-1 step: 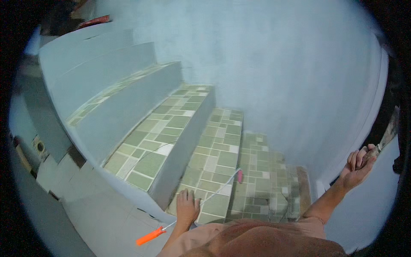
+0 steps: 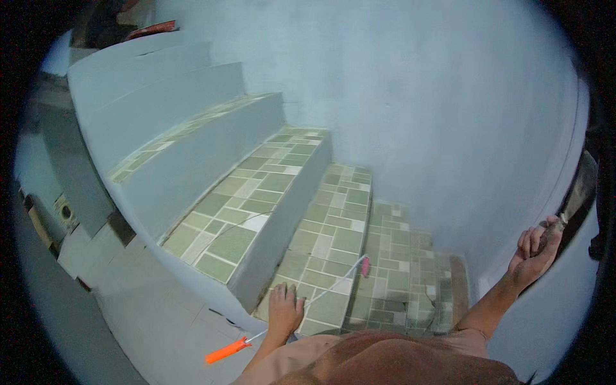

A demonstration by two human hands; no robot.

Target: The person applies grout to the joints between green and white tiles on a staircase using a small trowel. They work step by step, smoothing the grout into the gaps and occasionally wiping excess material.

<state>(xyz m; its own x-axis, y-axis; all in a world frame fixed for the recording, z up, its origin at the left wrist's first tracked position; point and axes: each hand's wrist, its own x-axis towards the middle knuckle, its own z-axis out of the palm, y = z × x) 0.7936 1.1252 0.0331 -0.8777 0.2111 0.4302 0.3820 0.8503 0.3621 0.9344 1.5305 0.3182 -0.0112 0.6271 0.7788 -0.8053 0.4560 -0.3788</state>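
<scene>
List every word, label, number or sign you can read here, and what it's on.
No text can be read.
Orange-handled paint roller: no lettering visible.
Flat-bladed hand tool in the right hand: too blurred to rule out small marks.
Green tiled steps and pale blue wall: no lettering or signs visible.
Beige item at far left: too small and blurred to tell.
</scene>
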